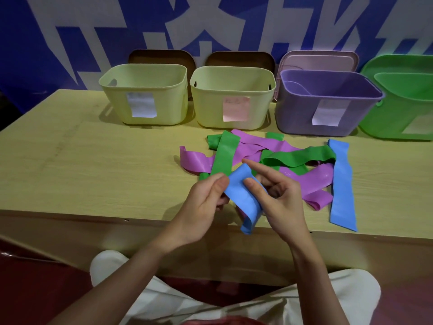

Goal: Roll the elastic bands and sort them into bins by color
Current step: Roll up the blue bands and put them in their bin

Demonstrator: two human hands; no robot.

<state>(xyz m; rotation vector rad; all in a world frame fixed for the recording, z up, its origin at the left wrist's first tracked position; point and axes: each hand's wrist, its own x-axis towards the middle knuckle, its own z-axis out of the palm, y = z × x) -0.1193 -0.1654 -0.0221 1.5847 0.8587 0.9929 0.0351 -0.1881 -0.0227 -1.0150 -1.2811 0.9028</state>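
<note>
Blue band (pixel 243 198) held above table's (pixel 93 172) near edge, long axis running from far-left down toward near-right, lower end hanging past edge. Left hand (pixel 201 207) pinches upper left side; right hand (pixel 278 200) grips right side, thumb on top, index finger extended. Bare tabletop lies left of band pile (pixel 269 158); bins (pixel 232 97) line far edge.

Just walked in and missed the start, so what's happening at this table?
A person holds a blue elastic band in both hands, left hand and right hand pinching it above the table edge. Loose green, purple and blue bands lie unrolled in a pile. The four bins behind look empty.
</note>
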